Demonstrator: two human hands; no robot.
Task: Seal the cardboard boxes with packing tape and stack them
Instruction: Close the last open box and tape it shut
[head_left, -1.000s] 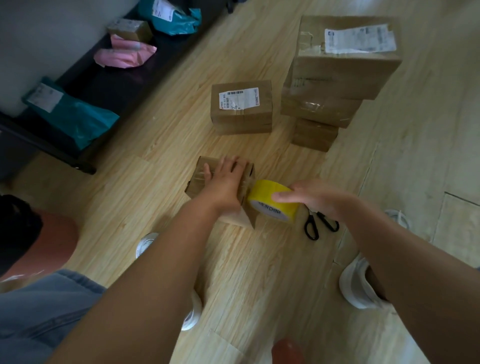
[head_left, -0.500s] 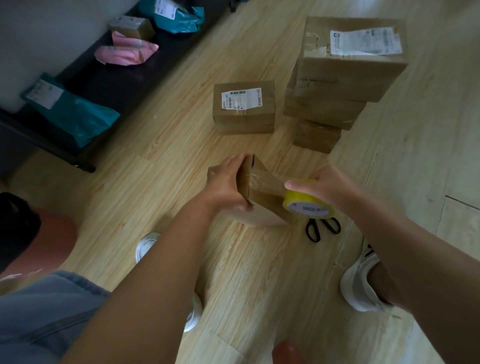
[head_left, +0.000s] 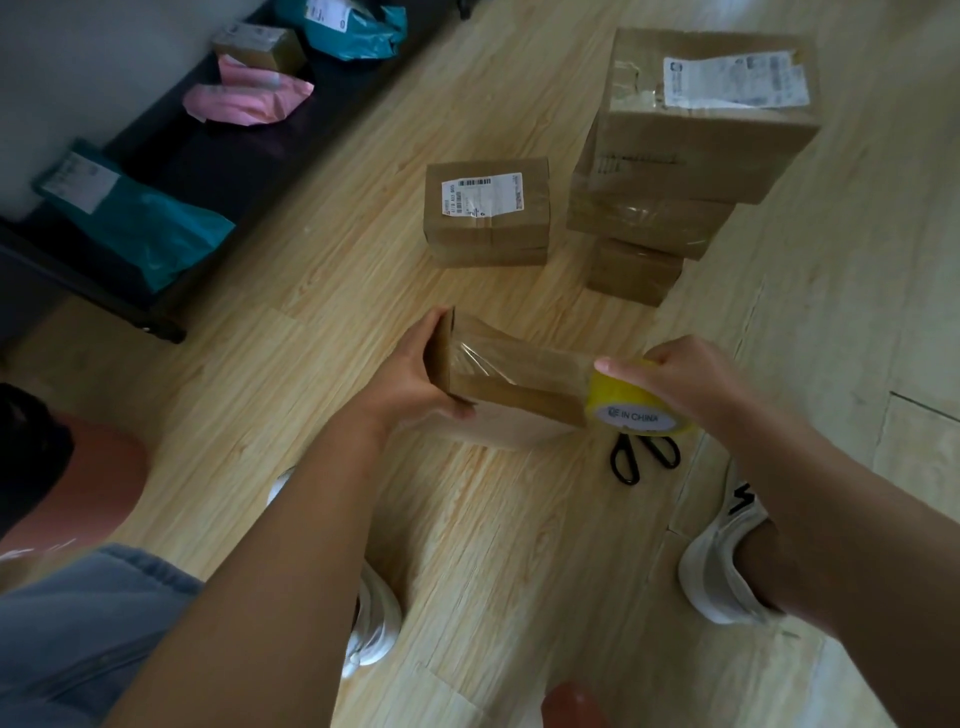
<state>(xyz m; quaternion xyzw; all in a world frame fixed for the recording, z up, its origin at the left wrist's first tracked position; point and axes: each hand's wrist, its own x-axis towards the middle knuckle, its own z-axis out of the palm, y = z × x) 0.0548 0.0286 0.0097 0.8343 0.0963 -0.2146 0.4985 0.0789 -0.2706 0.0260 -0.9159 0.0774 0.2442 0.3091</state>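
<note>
A small cardboard box (head_left: 511, 387) is tilted on the wooden floor in the middle of the head view. My left hand (head_left: 410, 374) grips its left end, thumb on the near face. My right hand (head_left: 685, 382) holds a yellow roll of packing tape (head_left: 631, 402) at the box's right end. A clear strip of tape runs from the roll across the box's top face. Beyond it, a labelled box (head_left: 488, 213) lies alone on the floor. A stack of three boxes (head_left: 691, 145) rises at the back right.
Black-handled scissors (head_left: 644, 457) lie on the floor just below the tape roll. My white shoes (head_left: 724, 566) flank the work spot. A dark low bench (head_left: 218, 150) at the left carries teal and pink mailer bags and a small box.
My left hand moved from pressing flat on the box's top to gripping its left end, and the box tipped up. My right hand drew the roll rightward, laying tape along the box.
</note>
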